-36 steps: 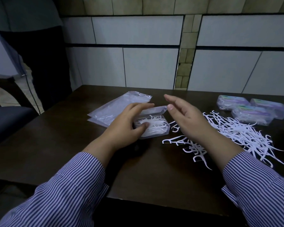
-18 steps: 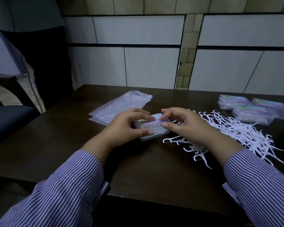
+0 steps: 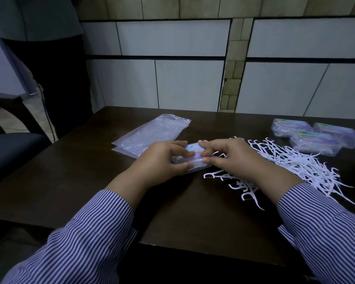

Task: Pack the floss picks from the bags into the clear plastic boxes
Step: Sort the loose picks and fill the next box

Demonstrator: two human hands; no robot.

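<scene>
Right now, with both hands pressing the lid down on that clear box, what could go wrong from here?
1. The left hand and right hand grip the clear box at its ends; a pick caught at the rim might stop the lid from latching.
2. The right wrist lies over the loose floss picks, so lifting the sleeve could sweep some toward the table edge.
3. The bags sit just behind the left hand and could be nudged.

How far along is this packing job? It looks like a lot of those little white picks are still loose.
Partly done. Closed, filled boxes sit at the far right of the table, and the empty bags lie flat. In hand: the left hand and right hand grip one box with its lid down. Left: a big pile of loose floss picks to the right.
</scene>
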